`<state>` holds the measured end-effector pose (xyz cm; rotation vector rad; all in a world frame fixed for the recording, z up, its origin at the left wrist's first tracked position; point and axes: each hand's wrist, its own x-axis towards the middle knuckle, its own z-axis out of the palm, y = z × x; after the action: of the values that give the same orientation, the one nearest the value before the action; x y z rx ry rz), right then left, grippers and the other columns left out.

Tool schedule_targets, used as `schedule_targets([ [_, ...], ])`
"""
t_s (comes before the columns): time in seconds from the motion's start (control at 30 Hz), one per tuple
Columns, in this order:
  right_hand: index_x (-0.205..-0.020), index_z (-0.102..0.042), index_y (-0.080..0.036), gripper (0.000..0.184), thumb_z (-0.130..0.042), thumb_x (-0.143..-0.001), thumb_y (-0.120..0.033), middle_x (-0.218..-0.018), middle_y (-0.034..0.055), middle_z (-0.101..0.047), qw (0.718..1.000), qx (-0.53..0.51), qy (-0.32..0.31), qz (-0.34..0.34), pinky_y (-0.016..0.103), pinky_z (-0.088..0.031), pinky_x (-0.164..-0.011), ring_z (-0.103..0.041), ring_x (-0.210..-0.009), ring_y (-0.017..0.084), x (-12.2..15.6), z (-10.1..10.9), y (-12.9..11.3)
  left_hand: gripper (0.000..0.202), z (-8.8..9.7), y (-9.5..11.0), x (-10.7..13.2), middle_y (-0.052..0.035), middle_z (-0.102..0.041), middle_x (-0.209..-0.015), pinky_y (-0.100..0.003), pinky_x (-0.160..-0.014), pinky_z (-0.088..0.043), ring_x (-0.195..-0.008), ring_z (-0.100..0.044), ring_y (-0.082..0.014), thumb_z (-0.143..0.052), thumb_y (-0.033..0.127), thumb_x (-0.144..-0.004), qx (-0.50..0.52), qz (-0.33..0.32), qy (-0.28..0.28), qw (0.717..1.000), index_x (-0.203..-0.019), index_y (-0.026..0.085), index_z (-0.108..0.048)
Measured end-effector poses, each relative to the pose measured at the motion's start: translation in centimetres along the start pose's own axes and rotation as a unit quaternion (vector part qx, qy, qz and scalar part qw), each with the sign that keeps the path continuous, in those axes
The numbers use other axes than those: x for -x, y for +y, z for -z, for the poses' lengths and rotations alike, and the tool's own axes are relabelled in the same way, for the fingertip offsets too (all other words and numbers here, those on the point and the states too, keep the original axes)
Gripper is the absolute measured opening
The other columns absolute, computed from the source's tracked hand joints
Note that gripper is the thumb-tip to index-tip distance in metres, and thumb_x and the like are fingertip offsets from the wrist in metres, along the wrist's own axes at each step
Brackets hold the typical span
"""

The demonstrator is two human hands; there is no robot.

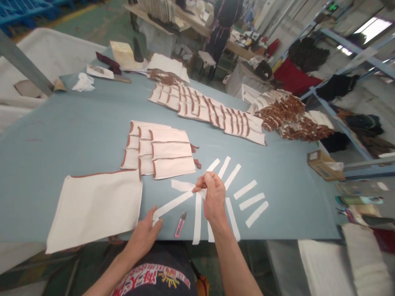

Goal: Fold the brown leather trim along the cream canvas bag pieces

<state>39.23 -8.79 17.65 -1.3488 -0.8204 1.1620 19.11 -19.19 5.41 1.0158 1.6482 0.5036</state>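
the white strip [173,204] lies slanting on the bench [293,176], between my two hands. my left hand [144,233] touches its lower end; how firmly this grip closes, i cannot tell. my right hand [213,195] has a narrow grip, thumb against fingers, near the upper end. beside the strip lie pink snips [181,222]; farther, overlapping beige pouches [173,150].

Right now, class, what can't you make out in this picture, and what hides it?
- Head view: the far end of one strip, covered by the right hand and its forearm.
- Head view: the head of the person at the back, cut off by the top edge.
- Head view: any wording on the box, too small and blurred to read.
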Motion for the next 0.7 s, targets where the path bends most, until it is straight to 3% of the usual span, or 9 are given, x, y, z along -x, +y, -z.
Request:
schedule_targets([
  [0.1, -0.08, -0.06, -0.022, 0.035, -0.069, -0.096, -0.052, -0.064, -0.0058, -0.065, 1.0, -0.005, 0.005, 0.008, 0.026, -0.045, -0.061, -0.059, -0.055, 0.012, -0.2, 0.6, -0.7, 0.035, -1.0, -1.6, -2.4, -0.0066, -0.075, -0.111, -0.043, -0.085, -0.064, -0.09, -0.074, -0.0222, -0.07, 0.04, -0.107, -0.062, 0.021, 0.01, 0.998, -0.133, 0.017, -0.067],
  [0.2, -0.079, -0.058, -0.022, 0.034, -0.07, -0.095, -0.051, -0.064, -0.0065, -0.065, 1.0, -0.016, 0.014, 0.017, 0.026, -0.047, -0.062, -0.06, -0.055, 0.011, -0.6, 1.3, -1.2, 0.038, -1.5, -2.9, -2.7, -0.0094, -0.074, -0.124, -0.046, -0.089, -0.065, -0.098, -0.076, -0.0244, -0.07, 0.038, -0.107, -0.101, 0.028, 0.014, 0.994, -0.139, 0.018, -0.065],
  [0.47, -0.078, -0.059, -0.022, 0.034, -0.069, -0.095, -0.049, -0.063, -0.0058, -0.064, 0.999, -0.031, 0.002, 0.004, 0.025, -0.048, -0.06, -0.06, -0.054, 0.011, 0.0, 2.3, -0.5, 0.037, -4.9, -3.8, 0.9, -0.0069, -0.076, -0.113, -0.044, -0.086, -0.066, -0.091, -0.076, -0.0224, -0.069, 0.039, -0.108, -0.108, -0.005, -0.04, 0.993, -0.137, 0.017, -0.066],
  [0.7, -0.077, -0.056, -0.023, 0.033, -0.064, -0.095, -0.05, -0.063, -0.0053, -0.063, 1.0, -0.007, -0.024, -0.002, 0.026, -0.052, -0.058, -0.061, -0.052, 0.012, 0.3, 1.6, 1.1, 0.036, -6.1, -3.6, 1.1, -0.0079, -0.076, -0.117, -0.044, -0.086, -0.066, -0.094, -0.076, -0.0231, -0.07, 0.04, -0.108, -0.066, -0.002, -0.034, 0.997, -0.136, 0.017, -0.067],
])
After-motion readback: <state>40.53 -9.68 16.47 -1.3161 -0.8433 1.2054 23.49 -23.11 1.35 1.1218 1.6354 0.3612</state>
